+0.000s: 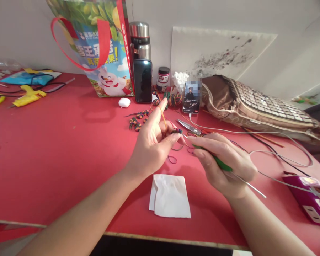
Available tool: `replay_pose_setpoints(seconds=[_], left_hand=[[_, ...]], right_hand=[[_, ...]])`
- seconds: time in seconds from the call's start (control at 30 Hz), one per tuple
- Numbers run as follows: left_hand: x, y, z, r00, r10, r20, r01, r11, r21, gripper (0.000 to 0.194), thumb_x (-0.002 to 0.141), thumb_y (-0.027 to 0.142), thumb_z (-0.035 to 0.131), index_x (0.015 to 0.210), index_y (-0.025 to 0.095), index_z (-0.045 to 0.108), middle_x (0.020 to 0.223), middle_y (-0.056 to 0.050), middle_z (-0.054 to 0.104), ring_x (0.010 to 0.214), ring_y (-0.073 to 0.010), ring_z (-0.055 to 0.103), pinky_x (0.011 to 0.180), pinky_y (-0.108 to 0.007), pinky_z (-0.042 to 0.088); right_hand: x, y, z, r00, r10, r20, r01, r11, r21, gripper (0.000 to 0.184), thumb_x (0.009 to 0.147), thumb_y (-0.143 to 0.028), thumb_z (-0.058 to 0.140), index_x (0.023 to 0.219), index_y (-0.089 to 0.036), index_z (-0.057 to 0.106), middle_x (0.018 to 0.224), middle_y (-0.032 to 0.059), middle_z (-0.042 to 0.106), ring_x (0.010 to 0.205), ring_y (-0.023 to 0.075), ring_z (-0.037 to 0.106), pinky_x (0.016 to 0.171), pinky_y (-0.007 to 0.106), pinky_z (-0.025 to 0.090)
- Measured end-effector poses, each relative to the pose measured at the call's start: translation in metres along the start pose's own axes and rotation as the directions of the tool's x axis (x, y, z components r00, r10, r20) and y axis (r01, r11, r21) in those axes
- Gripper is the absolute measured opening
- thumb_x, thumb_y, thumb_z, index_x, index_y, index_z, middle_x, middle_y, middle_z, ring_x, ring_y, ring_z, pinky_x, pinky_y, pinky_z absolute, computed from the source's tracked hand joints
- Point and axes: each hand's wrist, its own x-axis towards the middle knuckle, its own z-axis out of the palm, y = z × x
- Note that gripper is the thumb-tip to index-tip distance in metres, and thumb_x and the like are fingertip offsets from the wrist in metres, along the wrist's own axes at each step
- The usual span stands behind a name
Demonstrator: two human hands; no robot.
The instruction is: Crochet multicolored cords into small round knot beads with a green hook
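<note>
Both hands are working close together but apart over the red tabletop (69,160), whose surface is lying smooth and faintly glossy. Left hand (153,144): thumb and fingers are pinching a small dark multicoloured yarn piece (177,131); an orange strand (162,115) is running over the raised index finger. Right hand (228,163): fingers are clamping a green-handled tool (224,164), its slim metal shaft pointing at the piece. Whether its tip is passing through a loop, I cannot tell.

Surroundings: a plain pale wall (154,16) is standing beyond the hands, carrying a sheet (192,42) spattered with dark marks. Just beyond the left hand, knobbly yarn clusters (135,124) are curling on the red. Metal scissors (188,126) are lying between and beyond both hands. Nearer the body, below the gap between the hands, a creased white paper square (173,197) is lying folded.

Farther out: a glossy printed bag (117,80) and a brushed-steel flask (140,30) are standing beyond the left hand; a brown satiny handbag (272,101) with pale square plates is slumping beyond the right. A purple plastic power strip (300,199) is resting right of the right hand.
</note>
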Motion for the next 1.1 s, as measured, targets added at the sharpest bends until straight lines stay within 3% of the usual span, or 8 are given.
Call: replay_pose_setpoints(seconds=[0.17, 0.33, 0.5, 0.6, 0.77, 1.1], left_hand=[[-0.005, 0.001, 0.007, 0.997, 0.036, -0.071, -0.034, 0.999, 0.032, 0.081, 0.094, 0.012, 0.070, 0.169, 0.030, 0.043, 0.078, 0.002, 0.063, 0.076, -0.0187, 0.063, 0.073, -0.036, 0.056], [-0.008, -0.001, 0.012, 0.995, 0.082, -0.055, -0.081, 0.996, 0.027, 0.080, 0.095, 0.010, 0.064, 0.170, 0.028, 0.042, 0.079, 0.002, 0.062, 0.075, -0.0177, 0.059, 0.073, -0.035, 0.054], [-0.007, -0.012, 0.003, 0.973, 0.230, 0.013, -0.225, 0.937, 0.269, 0.075, 0.098, 0.012, 0.061, 0.170, 0.026, 0.045, 0.073, 0.003, 0.054, 0.066, -0.0167, 0.045, 0.062, -0.032, 0.043], [-0.004, -0.020, -0.003, 0.920, 0.374, 0.116, -0.389, 0.834, 0.392, 0.072, 0.100, 0.017, 0.059, 0.169, 0.030, 0.046, 0.078, 0.001, 0.056, 0.068, -0.0177, 0.048, 0.064, -0.032, 0.047], [-0.002, -0.020, -0.005, 0.918, 0.348, 0.191, -0.397, 0.794, 0.460, 0.070, 0.102, 0.016, 0.054, 0.170, 0.029, 0.046, 0.079, 0.001, 0.058, 0.068, -0.0179, 0.048, 0.065, -0.031, 0.052], [0.001, -0.019, -0.010, 0.951, 0.220, 0.217, -0.298, 0.836, 0.461, 0.080, 0.095, 0.009, 0.054, 0.173, 0.024, 0.042, 0.076, 0.003, 0.057, 0.066, -0.0155, 0.050, 0.067, -0.030, 0.050]], right_hand=[[-0.005, -0.002, 0.006, 0.998, -0.051, -0.034, 0.050, 0.998, -0.049, 0.040, 0.099, -0.003, 0.068, 0.134, -0.020, 0.077, 0.096, 0.0102, 0.083, 0.073, 0.0204, 0.076, 0.062, 0.032, 0.063], [-0.009, -0.005, 0.013, 0.995, -0.093, -0.025, 0.089, 0.986, -0.138, 0.035, 0.100, -0.005, 0.068, 0.133, -0.015, 0.075, 0.100, 0.0140, 0.083, 0.077, 0.0219, 0.076, 0.066, 0.033, 0.063], [-0.007, -0.007, 0.010, 0.996, -0.093, -0.012, 0.090, 0.983, -0.163, 0.030, 0.098, -0.003, 0.071, 0.125, -0.014, 0.076, 0.095, 0.0127, 0.082, 0.072, 0.0201, 0.073, 0.065, 0.032, 0.061], [-0.004, -0.009, 0.006, 0.997, -0.073, 0.032, 0.077, 0.984, -0.158, 0.030, 0.097, -0.003, 0.072, 0.124, -0.016, 0.076, 0.095, 0.0115, 0.082, 0.071, 0.0192, 0.072, 0.064, 0.031, 0.060], [0.001, -0.010, 0.000, 0.999, -0.005, 0.045, 0.009, 0.996, -0.091, 0.024, 0.097, -0.002, 0.071, 0.116, -0.017, 0.078, 0.084, 0.0073, 0.077, 0.064, 0.0169, 0.067, 0.058, 0.030, 0.055], [0.008, -0.010, -0.009, 0.987, 0.146, 0.061, -0.149, 0.988, 0.043, 0.020, 0.098, -0.005, 0.070, 0.101, -0.020, 0.083, 0.079, 0.0050, 0.079, 0.064, 0.0158, 0.069, 0.057, 0.029, 0.053]])
